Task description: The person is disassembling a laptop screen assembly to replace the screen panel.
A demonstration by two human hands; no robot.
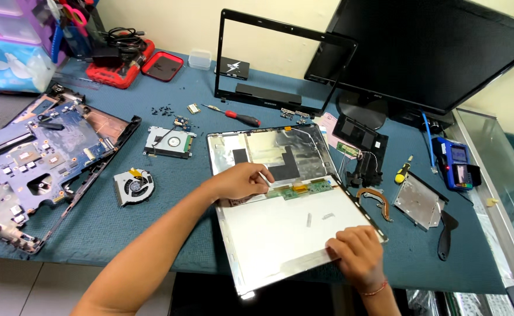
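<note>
A laptop screen panel (280, 228) lies white back up on the blue mat, its upper edge resting on the silver display lid (269, 146). Along that upper edge runs a green circuit strip (304, 188). My left hand (239, 182) rests at the panel's top left and pinches a thin white cable (264, 177) beside the strip. My right hand (357, 251), a red cord on its wrist, grips the panel's lower right edge with the fingers curled over it.
An opened laptop base with its motherboard (34, 158) lies at the left, with a loose fan (133, 186) and a small drive (169, 142) beside it. A red-handled screwdriver (240, 119), black screen bezel (280, 58), monitor (432, 52), copper heat pipe (377, 199) and metal drive caddy (418, 202) surround the panel.
</note>
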